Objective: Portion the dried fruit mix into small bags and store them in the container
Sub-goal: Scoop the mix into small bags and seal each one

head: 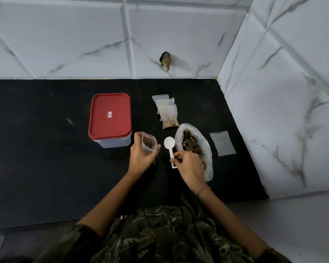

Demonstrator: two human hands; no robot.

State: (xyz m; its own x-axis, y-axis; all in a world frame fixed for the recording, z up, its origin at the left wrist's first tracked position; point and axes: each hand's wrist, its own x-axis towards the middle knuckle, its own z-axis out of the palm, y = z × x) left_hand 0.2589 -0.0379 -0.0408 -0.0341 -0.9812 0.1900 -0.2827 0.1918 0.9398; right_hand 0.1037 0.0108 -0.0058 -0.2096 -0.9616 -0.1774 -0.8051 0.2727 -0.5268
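On the black tabletop the biggest thing is the container, a clear box with its red lid on, and it stands to the left. Next comes the big white bag, lying open on the right with the dried fruit mix showing inside. Behind it lies a pile of small bags, and the front one has mix in it. One flat small bag lies alone further right. The left grip is curled round an open small bag, held up just in front of the container. The right grip pinches the handle of a white scoop. Its round end looks empty and sits between the held bag and the big white bag.
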